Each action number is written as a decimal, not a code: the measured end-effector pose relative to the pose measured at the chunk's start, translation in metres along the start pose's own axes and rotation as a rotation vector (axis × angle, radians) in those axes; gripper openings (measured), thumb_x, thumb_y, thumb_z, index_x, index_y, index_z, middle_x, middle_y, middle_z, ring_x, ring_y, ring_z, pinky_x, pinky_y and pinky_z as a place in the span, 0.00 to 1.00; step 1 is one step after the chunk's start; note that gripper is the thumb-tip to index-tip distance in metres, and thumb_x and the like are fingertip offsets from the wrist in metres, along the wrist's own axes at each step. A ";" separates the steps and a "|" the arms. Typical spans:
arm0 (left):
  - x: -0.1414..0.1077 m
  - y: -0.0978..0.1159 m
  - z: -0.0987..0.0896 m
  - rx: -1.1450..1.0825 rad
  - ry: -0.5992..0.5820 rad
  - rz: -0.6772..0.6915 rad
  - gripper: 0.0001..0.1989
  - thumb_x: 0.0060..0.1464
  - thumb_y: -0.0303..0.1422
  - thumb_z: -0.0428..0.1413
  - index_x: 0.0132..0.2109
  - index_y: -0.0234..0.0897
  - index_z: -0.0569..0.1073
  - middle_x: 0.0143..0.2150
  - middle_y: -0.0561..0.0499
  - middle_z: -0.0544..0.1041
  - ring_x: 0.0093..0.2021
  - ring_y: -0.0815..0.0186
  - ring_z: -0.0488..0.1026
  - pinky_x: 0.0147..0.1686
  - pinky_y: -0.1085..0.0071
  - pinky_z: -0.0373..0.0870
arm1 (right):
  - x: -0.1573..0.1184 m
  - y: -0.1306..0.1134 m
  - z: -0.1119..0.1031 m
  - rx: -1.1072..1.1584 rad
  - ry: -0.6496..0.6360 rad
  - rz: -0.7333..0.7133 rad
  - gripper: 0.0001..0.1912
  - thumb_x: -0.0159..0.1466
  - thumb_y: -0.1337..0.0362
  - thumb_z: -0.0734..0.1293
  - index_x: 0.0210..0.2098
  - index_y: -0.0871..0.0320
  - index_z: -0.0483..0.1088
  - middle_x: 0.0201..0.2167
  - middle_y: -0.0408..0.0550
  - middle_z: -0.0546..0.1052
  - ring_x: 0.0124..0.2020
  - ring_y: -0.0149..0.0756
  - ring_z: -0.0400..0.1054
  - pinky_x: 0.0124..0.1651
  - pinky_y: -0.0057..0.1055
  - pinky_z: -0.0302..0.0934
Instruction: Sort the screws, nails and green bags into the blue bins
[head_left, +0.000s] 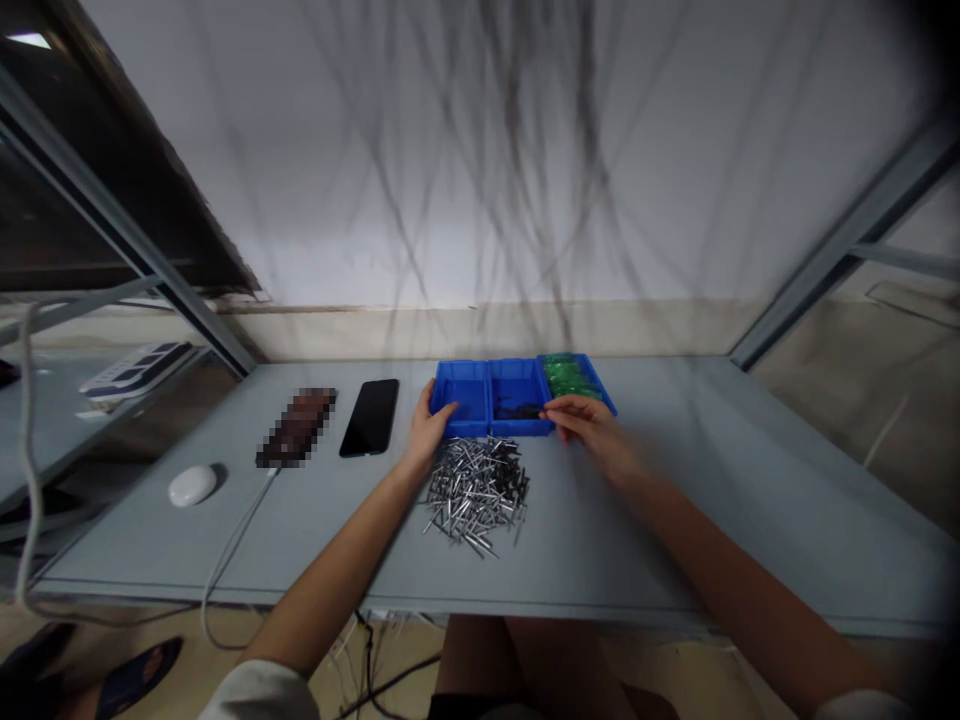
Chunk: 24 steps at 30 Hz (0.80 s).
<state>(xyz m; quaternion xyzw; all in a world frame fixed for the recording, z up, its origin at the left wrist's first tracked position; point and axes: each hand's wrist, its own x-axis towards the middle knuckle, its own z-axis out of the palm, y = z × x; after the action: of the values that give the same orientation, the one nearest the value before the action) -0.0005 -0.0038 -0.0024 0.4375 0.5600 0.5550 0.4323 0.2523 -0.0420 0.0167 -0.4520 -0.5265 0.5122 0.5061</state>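
Observation:
Three blue plastic bins stand side by side at the back of the table. My left hand grips the left blue bin at its left front corner, with the thumb over the rim. Small dark pieces lie at the front of the middle bin. Over that bin's right front corner, my right hand has its fingertips pinched together; whatever is between them is too small to make out. Green pieces fill the right bin, which sits at an angle. A pile of silver metal rivets lies before the bins.
Left of the bins lies a black phone. Beyond it are a pixelated object with a white cable and a white rounded case. A power strip rests on the neighbouring table. Metal frame posts flank the table.

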 end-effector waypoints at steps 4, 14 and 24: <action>0.001 -0.001 -0.001 -0.013 -0.001 0.008 0.32 0.47 0.29 0.62 0.61 0.39 0.67 0.66 0.42 0.65 0.65 0.54 0.62 0.66 0.59 0.54 | -0.001 -0.003 0.002 -0.052 0.014 -0.013 0.16 0.52 0.52 0.73 0.33 0.56 0.76 0.31 0.48 0.80 0.21 0.27 0.63 0.24 0.28 0.60; 0.002 -0.002 0.001 0.018 0.004 0.004 0.33 0.47 0.29 0.61 0.62 0.39 0.66 0.66 0.43 0.64 0.65 0.56 0.62 0.66 0.60 0.54 | 0.002 0.012 0.003 -0.412 -0.006 -0.132 0.15 0.58 0.54 0.69 0.39 0.58 0.76 0.23 0.45 0.76 0.19 0.31 0.64 0.24 0.30 0.58; 0.002 -0.002 0.001 -0.015 0.000 -0.011 0.34 0.47 0.28 0.61 0.63 0.38 0.65 0.66 0.42 0.65 0.64 0.55 0.63 0.65 0.60 0.56 | -0.008 0.000 0.010 -0.614 -0.047 -0.207 0.14 0.60 0.60 0.67 0.44 0.57 0.75 0.30 0.45 0.77 0.24 0.32 0.65 0.28 0.29 0.59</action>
<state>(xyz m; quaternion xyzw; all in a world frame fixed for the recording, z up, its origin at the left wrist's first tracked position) 0.0004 -0.0015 -0.0043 0.4311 0.5585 0.5567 0.4385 0.2428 -0.0507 0.0161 -0.5155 -0.7114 0.2853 0.3831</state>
